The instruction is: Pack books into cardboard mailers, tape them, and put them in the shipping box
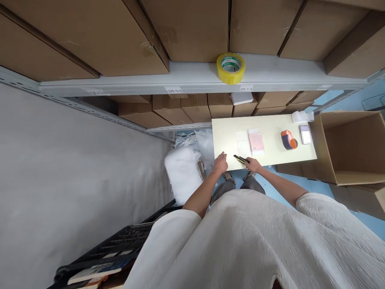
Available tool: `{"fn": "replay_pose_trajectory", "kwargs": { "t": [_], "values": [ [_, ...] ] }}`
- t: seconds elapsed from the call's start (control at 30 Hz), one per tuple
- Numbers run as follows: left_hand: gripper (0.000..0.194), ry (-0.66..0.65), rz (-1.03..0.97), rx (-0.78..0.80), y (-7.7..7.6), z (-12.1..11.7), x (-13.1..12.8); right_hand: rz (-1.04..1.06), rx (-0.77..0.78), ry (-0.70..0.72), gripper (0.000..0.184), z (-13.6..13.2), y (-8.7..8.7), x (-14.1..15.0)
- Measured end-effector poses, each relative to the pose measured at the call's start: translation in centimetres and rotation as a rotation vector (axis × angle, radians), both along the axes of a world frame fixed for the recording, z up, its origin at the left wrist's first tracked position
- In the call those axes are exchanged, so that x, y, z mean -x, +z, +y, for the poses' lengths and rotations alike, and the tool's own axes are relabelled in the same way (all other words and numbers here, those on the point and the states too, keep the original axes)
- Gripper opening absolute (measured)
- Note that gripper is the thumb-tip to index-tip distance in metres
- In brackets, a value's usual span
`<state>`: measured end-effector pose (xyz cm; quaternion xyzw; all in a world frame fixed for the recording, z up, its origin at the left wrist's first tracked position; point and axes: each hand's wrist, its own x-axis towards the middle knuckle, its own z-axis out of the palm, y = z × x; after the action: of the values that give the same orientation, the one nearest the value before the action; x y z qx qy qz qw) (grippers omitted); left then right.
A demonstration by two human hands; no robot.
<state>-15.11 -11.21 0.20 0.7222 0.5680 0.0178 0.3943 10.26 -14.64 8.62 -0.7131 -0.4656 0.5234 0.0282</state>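
My right hand (pixel 253 165) is closed round a yellow and black box cutter (pixel 240 159) just over the front part of the pale tabletop (pixel 270 125). Its tip points up and left. At the table's left front corner rests my left hand (pixel 221 163), fingers reaching forward on the surface, with nothing visible in them. A flat pink-covered pack, perhaps a book in clear wrap (pixel 256 142), lies beyond the cutter. Right of it stands an orange and dark blue tape dispenser (pixel 288 139). A small purple and white box (pixel 306 134) sits near the right end.
A yellow tape roll (pixel 231 68) sits on the metal shelf (pixel 195 76) below large cartons (pixel 186 30). An open cardboard box (pixel 355 148) stands right of the table. White foam wrap (pixel 183 173) is piled at left, near a black crate (pixel 129 237).
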Motion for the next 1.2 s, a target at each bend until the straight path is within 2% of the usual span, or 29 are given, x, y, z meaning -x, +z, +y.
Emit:
{"fn": "replay_pose_trajectory", "kwargs": {
  "t": [0.13, 0.33, 0.43, 0.6, 0.67, 0.83, 1.2],
  "values": [
    [0.067, 0.018, -0.006, 0.015, 0.2, 0.0, -0.1, -0.024, -0.005, 0.037, 0.017, -0.7, -0.1, -0.3],
    [0.069, 0.014, -0.001, 0.016, 0.5, 0.2, -0.1, -0.023, -0.047, 0.021, 0.029, -0.6, 1.0, -0.8],
    [0.066, -0.018, 0.044, 0.01, 0.9, 0.4, -0.1, 0.077, -0.116, -0.065, 0.03, 0.5, 2.2, -1.2],
    [0.064, -0.076, 0.143, 0.001, 1.9, 0.6, -0.2, 0.336, -0.207, -0.315, 0.035, 3.9, 4.2, -2.1],
    [0.063, -0.092, 0.188, 0.014, 2.3, 0.6, -0.4, 0.42, -0.248, -0.369, 0.038, 5.0, 5.0, -2.5],
    [0.058, -0.114, 0.274, 0.02, 3.0, 0.6, -0.8, 0.55, -0.328, -0.384, 0.041, 6.2, 6.3, -3.7],
    [0.055, -0.055, 0.332, 0.003, 3.0, 0.5, -1.7, 0.613, -0.258, -0.331, 0.033, 7.4, 8.1, -8.4]
  ]
}}
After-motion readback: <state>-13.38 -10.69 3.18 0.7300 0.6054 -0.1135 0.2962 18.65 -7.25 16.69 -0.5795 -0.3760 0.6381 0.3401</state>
